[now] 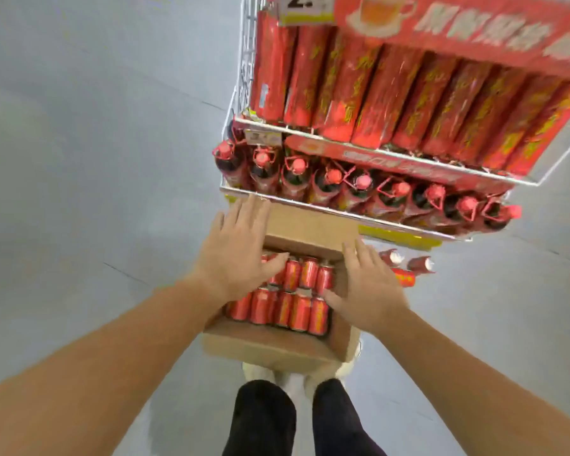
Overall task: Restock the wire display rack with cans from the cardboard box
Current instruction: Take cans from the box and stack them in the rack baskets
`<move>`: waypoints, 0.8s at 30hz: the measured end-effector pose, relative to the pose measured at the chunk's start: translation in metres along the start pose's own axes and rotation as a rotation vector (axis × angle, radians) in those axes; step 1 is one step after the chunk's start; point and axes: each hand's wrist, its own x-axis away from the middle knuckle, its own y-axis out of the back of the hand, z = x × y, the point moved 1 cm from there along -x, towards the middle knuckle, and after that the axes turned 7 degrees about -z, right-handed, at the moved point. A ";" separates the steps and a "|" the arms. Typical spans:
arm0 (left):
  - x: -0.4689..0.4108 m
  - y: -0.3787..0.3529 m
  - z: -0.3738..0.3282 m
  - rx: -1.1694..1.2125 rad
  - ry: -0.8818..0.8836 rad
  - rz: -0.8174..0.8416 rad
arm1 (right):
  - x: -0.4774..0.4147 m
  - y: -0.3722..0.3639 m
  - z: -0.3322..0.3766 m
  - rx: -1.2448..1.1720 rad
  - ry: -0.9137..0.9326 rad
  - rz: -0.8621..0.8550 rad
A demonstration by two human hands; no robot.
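An open cardboard box (277,345) stands on the floor at my feet, holding two rows of red cans (290,309). My left hand (236,255) hovers over the box's far left corner, fingers spread, palm down, covering some cans. My right hand (367,286) is spread over the box's right wall, thumb near the cans. Neither hand holds anything. The white wire display rack (343,210) rises just behind the box, with red bottles (359,182) on the lower shelf and tall red packs (392,97) on the shelf above.
Grey floor (96,159) lies open to the left and right of the rack. Two red bottles (408,261) and a red pack lie low under the rack at right. My dark trouser legs (303,422) and white shoes stand right behind the box.
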 end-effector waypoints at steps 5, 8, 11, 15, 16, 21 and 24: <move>0.005 -0.143 0.011 0.047 0.078 0.135 | -0.034 -0.134 -0.019 -0.113 -0.047 0.118; 0.013 -0.223 0.006 0.125 0.188 0.239 | -0.049 -0.203 -0.028 -0.204 -0.131 0.186; 0.020 -0.293 -0.001 0.146 0.200 0.335 | -0.061 -0.261 -0.036 -0.257 -0.173 0.257; 0.018 -0.365 -0.003 0.142 0.188 0.512 | -0.077 -0.321 -0.043 -0.398 -0.227 0.354; 0.018 -0.381 -0.003 0.154 0.187 0.545 | -0.080 -0.332 -0.044 -0.436 -0.269 0.366; 0.011 -0.445 -0.007 0.393 0.408 0.683 | -0.095 -0.381 -0.049 -0.611 -0.651 0.371; 0.011 -0.471 -0.019 0.518 0.548 0.722 | -0.103 -0.400 -0.048 -0.629 -0.801 0.380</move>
